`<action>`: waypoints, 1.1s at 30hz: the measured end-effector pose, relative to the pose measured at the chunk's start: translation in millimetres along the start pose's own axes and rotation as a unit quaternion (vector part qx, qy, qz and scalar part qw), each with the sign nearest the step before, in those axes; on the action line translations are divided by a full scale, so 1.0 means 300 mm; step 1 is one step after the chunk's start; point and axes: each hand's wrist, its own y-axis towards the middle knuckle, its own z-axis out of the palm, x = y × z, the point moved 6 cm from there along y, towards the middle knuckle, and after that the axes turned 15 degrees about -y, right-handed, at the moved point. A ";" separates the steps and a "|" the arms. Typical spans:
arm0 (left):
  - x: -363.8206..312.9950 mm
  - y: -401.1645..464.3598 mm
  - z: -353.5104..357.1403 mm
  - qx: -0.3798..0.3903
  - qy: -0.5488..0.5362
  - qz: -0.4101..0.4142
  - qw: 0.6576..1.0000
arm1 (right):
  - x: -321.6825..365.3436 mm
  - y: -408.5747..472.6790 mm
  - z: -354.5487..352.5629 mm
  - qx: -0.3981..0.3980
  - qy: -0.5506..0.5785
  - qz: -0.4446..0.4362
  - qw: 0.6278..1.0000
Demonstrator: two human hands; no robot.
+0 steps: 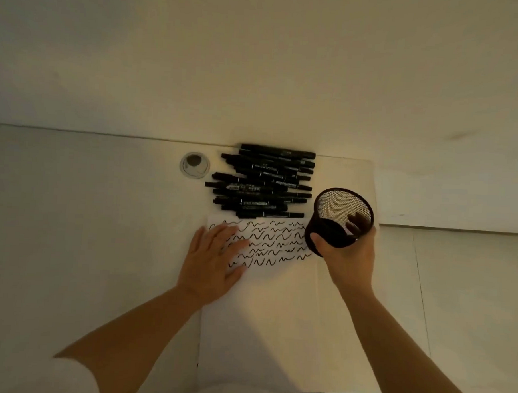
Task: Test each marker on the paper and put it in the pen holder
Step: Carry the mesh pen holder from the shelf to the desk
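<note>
Right hand [345,256] gripping black mesh pen holder [340,217], tilted

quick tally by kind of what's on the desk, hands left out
markers: about 14, piled together so the exact count is unclear
pen holder: 1
paper: 1
cable hole cover: 1
total: about 17

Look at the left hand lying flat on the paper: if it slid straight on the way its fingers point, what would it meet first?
Probably the pile of markers. The left hand points up and slightly right across the scribbled paper, and the nearest markers lie just beyond the sheet's far edge, though depth is hard to judge.
</note>
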 end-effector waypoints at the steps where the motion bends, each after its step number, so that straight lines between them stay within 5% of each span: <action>1: 0.003 0.001 0.001 -0.007 -0.007 0.005 1.000 | 0.003 0.017 0.004 -0.014 0.004 0.002 1.000; 17: 0.020 0.013 0.009 -0.045 -0.009 0.027 0.999 | -0.057 0.204 0.157 -0.079 0.094 0.059 0.991; 33: 0.018 0.008 0.004 -0.117 -0.038 0.054 0.991 | -0.080 0.211 0.163 -0.164 0.081 -0.064 0.981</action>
